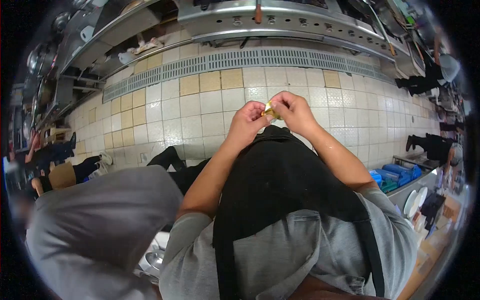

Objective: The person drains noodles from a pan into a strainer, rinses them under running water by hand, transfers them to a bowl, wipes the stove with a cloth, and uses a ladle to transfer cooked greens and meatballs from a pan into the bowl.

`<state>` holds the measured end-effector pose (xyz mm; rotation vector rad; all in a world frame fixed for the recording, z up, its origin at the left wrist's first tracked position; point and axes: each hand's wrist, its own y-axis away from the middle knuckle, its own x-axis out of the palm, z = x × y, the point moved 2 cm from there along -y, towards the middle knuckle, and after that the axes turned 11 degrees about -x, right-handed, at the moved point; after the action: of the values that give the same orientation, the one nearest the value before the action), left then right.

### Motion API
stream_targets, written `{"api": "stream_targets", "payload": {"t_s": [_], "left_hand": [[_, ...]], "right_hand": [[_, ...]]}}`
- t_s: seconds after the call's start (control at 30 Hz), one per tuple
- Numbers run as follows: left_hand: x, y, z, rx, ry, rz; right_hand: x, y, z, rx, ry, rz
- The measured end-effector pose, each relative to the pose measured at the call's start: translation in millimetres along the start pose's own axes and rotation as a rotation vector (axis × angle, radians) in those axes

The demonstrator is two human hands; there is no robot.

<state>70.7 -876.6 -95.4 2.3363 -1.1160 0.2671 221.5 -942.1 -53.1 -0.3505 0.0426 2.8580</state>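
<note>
Small yellow-and-white packet [270,113] up over tiled floor [210,104], in front of black apron [285,175]. Left hand [246,122] and right hand [294,114] both pinching it, grip closed. Handling underway, packet not put down; can't tell if opened or how much remains.

Small yellow-and-white item [270,112], partly covered, between left grip [246,122] and right grip [296,114]

A commercial kitchen is indicated by the long steel cooking range [280,31], fitted with a row of knobs [303,22]; a slotted floor drain [235,63] is set into the tiled floor [210,105] along the range's front, round metal cookware [36,58] is kept left of the range, and a black apron [285,185] is worn facing it
</note>
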Motion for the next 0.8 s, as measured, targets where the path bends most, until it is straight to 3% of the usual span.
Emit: {"api": "stream_targets", "payload": {"t_s": [0.07, 0.13, 0.27, 0.37, 0.43, 0.6, 0.8], "left_hand": [[-2, 1, -3, 0.009, 0.007, -0.001], [1, 3, -9, 0.022, 0.032, -0.013], [1, 3, -11, -0.007, 0.066, -0.029], [-9, -3, -9, 0.036, 0.134, -0.088], [-20, -4, -14, 0.093, 0.204, -0.220], [-26, -1, -25, 0.158, 0.191, -0.294], [9, -2, -23, 0.197, 0.140, -0.216]], "right_hand": [[1, -5, -8, -0.017, -0.056, -0.019], [-3, -6, -14, 0.151, -0.217, -0.036], [-1, -5, -13, 0.218, -0.260, -0.042], [-4, -6, -12, 0.144, -0.192, -0.087], [-12, -3, 1, -0.034, 0.025, -0.224], [-13, -1, 24, -0.127, 0.042, -0.055], [-21, -17, 18, -0.183, -0.008, 0.082]]}}
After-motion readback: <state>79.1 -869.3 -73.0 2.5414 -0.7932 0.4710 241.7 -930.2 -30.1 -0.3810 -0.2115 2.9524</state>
